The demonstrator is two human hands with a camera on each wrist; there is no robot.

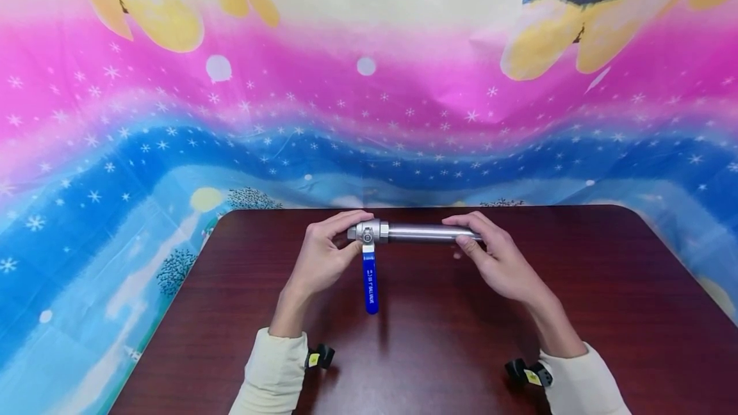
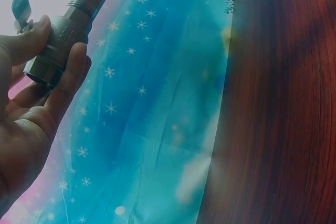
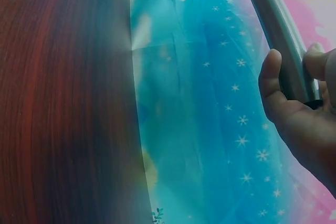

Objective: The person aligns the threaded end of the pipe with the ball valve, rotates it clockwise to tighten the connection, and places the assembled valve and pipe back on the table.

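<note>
Just below the frame's centre, a person's left grip (image 1: pixel 325 252) is clasping a metal valve (image 1: pixel 376 229) with a blue handle (image 1: pixel 371 284), and the right grip (image 1: pixel 501 261) is holding the far end of the joined pipe (image 1: pixel 423 233) above the dark surface (image 1: pixel 429 338); should either be slackening, the smooth metal could be slipping and dropping

between the blue handle (image 1: pixel 371 284) and the right hand (image 1: pixel 501 262), in front of the metal pipe (image 1: pixel 426 234), a hand could pass. the left hand (image 1: pixel 319 258) obstructs the handle's far end, and behind, the printed cloth (image 1: pixel 369 114) closes the way.
</note>
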